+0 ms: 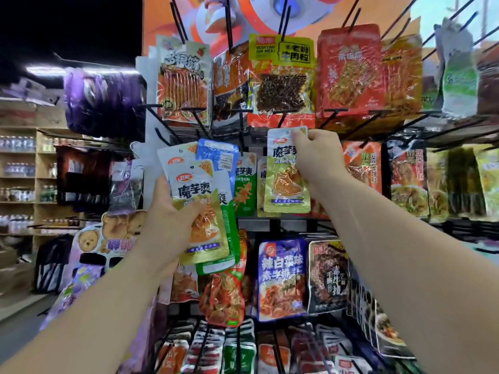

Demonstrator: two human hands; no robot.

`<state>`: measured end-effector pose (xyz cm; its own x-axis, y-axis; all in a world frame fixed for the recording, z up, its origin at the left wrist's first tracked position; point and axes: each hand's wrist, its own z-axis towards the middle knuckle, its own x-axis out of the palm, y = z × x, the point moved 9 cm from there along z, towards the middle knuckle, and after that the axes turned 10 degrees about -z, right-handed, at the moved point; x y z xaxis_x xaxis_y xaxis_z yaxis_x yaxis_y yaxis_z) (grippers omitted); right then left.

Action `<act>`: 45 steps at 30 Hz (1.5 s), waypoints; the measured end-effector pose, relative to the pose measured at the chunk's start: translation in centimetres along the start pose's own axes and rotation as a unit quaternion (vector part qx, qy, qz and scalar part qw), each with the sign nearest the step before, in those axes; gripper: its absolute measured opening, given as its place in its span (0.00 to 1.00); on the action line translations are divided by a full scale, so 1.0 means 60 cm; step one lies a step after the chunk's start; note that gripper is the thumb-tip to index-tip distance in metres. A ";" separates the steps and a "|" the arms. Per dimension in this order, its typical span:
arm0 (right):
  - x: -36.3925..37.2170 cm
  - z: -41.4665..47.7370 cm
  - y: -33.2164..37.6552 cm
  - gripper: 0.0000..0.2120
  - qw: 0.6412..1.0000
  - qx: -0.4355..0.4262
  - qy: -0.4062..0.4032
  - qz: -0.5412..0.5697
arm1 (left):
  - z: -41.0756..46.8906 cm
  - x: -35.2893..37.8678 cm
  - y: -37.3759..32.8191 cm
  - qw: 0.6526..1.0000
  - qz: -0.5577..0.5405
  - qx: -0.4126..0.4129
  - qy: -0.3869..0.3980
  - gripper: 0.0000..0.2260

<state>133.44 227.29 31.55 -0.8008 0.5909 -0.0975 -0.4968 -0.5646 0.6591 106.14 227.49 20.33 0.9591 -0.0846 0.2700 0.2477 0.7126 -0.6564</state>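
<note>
My left hand (172, 225) grips a fanned bunch of snack packets (201, 206), white and yellow-green in front, with blue and green ones behind. My right hand (318, 157) pinches the top edge of another yellow-green packet (283, 184) that hangs in front of a black peg of the display rack (272, 225). A green packet (244, 184) of the same brand hangs on the peg between my hands.
Rows of hanging snack bags fill the rack: a yellow bag (282, 76) and a red bag (349, 71) above, a blue bag (282, 279) and a dark bag (328, 276) below. Purple bags (102, 101) hang left. Wooden shelves with bottles (19, 168) stand far left.
</note>
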 end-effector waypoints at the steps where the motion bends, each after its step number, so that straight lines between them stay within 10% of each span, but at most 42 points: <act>1: 0.003 0.002 0.000 0.26 1.000 0.001 0.002 -0.007 | 0.001 -0.001 0.003 1.000 -0.003 -0.001 -0.001 0.18; 19: 0.010 0.017 0.017 0.24 0.998 -0.042 0.016 -0.054 | -0.005 0.028 0.041 0.997 -0.034 -0.055 0.050 0.38; 40: 0.034 0.039 -0.029 0.28 0.989 -0.002 0.026 -0.148 | -0.015 0.030 0.039 0.998 -0.023 -0.033 0.045 0.31; 45: 0.044 0.041 -0.044 0.14 0.965 -0.025 0.021 -0.260 | -0.017 0.031 0.034 0.999 -0.011 -0.023 0.042 0.24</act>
<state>133.45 231.78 31.37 -0.4514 0.7787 -0.4359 -0.8498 -0.2260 0.4763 108.56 228.06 18.80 0.9611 -0.1599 0.2250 0.2726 0.6778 -0.6829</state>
